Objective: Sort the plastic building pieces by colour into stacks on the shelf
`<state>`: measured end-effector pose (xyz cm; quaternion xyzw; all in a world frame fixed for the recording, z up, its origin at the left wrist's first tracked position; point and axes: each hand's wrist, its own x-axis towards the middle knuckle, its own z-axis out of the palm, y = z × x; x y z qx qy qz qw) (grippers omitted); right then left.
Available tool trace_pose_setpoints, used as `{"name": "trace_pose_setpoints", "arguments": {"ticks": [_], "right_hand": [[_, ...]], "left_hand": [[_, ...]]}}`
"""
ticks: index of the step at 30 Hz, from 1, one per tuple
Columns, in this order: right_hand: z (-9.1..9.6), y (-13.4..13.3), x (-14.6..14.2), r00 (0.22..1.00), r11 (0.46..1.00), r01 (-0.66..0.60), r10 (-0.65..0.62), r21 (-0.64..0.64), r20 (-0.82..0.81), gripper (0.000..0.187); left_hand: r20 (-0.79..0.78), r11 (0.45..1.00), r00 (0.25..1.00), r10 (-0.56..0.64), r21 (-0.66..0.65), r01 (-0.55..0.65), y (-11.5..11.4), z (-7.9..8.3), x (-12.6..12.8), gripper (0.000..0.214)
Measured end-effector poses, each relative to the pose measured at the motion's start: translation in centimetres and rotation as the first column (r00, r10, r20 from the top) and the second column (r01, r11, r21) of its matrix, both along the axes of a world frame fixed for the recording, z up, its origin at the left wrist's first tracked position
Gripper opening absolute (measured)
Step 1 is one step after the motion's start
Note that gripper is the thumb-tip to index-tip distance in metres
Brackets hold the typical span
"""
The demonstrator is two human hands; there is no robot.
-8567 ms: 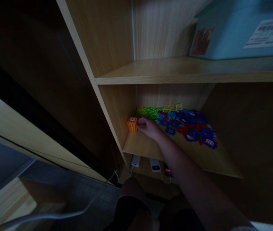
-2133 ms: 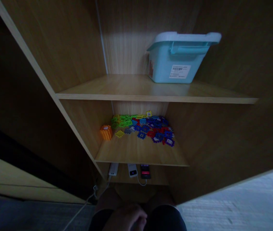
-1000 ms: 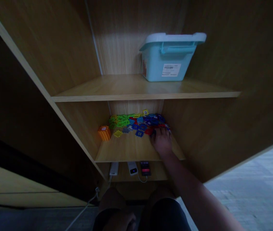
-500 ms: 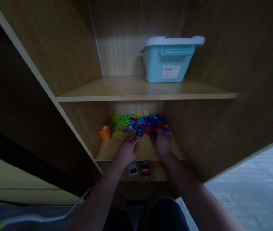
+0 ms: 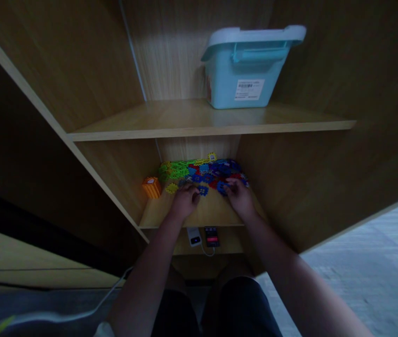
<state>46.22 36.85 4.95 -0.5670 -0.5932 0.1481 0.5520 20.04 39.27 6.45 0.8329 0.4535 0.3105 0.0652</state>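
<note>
Both my hands reach into the lower wooden shelf [image 5: 199, 216]. My left hand [image 5: 184, 200] rests palm down with its fingers curled over pieces at the front of a pile of coloured plastic building pieces [image 5: 202, 169]. My right hand [image 5: 238, 195] sits at the pile's right front, fingers bent around a blue piece [image 5: 221, 187]; the light is too dim to be sure of the grip. An orange block [image 5: 151, 186] built from such pieces stands alone at the shelf's left wall, clear of both hands.
A light blue lidded storage box [image 5: 248, 70] with a white label stands on the upper shelf [image 5: 171, 127]. Below the lower shelf lie a white charger [image 5: 195, 236] and a dark device [image 5: 212, 236] with a cable. My knees fill the bottom of the view.
My left hand came up from my lap and reached the pile's front. My right hand slid a little left onto the blue pieces. The view tilted slightly upward.
</note>
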Motion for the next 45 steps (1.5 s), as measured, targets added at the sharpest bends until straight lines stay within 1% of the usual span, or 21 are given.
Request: {"name": "trace_pose_setpoints", "arguments": {"ticks": [2,4,6,9,11,13,16,18,20,22,24,25,27,30,35,41,45], "right_hand": [[-0.2,0.1,0.2,1.0,1.0,-0.023,0.023,0.001,-0.006,0.04],[-0.2,0.1,0.2,0.999,0.999,-0.048,0.048,0.006,-0.007,0.044],[-0.1,-0.1,0.1,0.996,0.996,-0.086,0.086,0.002,-0.032,0.047],[0.2,-0.5,-0.2,0.981,0.986,-0.168,0.166,-0.009,-0.101,0.052],[0.5,-0.8,-0.4,0.976,0.981,-0.192,0.191,-0.003,-0.101,0.054],[0.6,-1.0,-0.6,0.982,0.983,-0.185,0.185,0.006,-0.028,0.048],[0.7,-0.9,-0.7,0.98,0.986,-0.164,0.164,-0.015,0.11,0.03],[0.6,-0.8,-0.8,0.977,0.989,-0.145,0.149,-0.037,0.152,0.023],[0.4,-0.7,-0.8,0.98,0.991,-0.129,0.134,-0.044,0.145,0.024],[0.2,-0.6,-0.8,0.983,0.989,-0.139,0.144,-0.049,0.117,0.032],[0.1,-0.6,-0.8,0.98,0.982,-0.178,0.184,-0.065,0.083,0.041],[0.1,-0.6,-0.8,0.975,0.976,-0.205,0.21,-0.077,0.067,0.042],[0.1,-0.7,-0.9,0.965,0.963,-0.252,0.258,-0.099,0.049,0.037],[0.3,-0.8,-1.1,0.957,0.952,-0.281,0.288,-0.12,0.041,0.031],[0.5,-0.9,-1.3,0.957,0.953,-0.276,0.285,-0.124,0.062,0.031],[0.7,-0.9,-1.3,0.965,0.961,-0.236,0.25,-0.148,0.084,0.027],[0.5,-0.7,-1.4,0.966,0.969,-0.206,0.224,-0.136,0.129,0.026]], "left_hand": [[0.026,0.999,0.999,-0.023,-0.021,0.023,0.1,0.2,-0.1,0.005],[0.048,0.998,0.998,-0.046,-0.044,0.048,0.2,0.2,-0.2,0.003],[0.07,0.996,0.996,-0.053,-0.068,0.058,0.3,0.2,-0.2,0.01],[0.087,0.994,0.996,-0.034,-0.102,0.043,0.6,-0.1,-0.2,0.024],[0.087,0.993,0.996,-0.024,-0.115,0.034,0.8,-0.4,-0.2,0.031],[0.088,0.991,0.996,-0.03,-0.13,0.041,1.0,-0.5,-0.2,0.034],[0.11,0.987,0.992,-0.057,-0.144,0.073,1.3,-0.8,-0.4,0.034],[0.143,0.985,0.987,-0.078,-0.144,0.098,1.5,-1.1,-0.5,0.033],[0.199,0.979,0.975,-0.099,-0.158,0.131,1.6,-1.3,-0.6,0.034],[0.276,0.969,0.953,-0.122,-0.177,0.175,1.7,-1.4,-0.7,0.037],[0.353,0.96,0.924,-0.144,-0.178,0.218,1.6,-1.4,-0.7,0.04],[0.383,0.956,0.911,-0.155,-0.175,0.236,1.6,-1.4,-0.8,0.041],[0.413,0.947,0.895,-0.169,-0.182,0.263,1.5,-1.2,-0.8,0.041],[0.415,0.94,0.896,-0.156,-0.217,0.264,1.2,-0.8,-0.8,0.039],[0.404,0.939,0.906,-0.13,-0.244,0.244,0.8,-0.2,-0.7,0.042],[0.418,0.938,0.898,-0.137,-0.237,0.253,0.9,-0.5,-0.7,0.044],[0.36,0.947,0.92,-0.153,-0.212,0.24,1.1,-0.6,-0.7,0.041]]}}
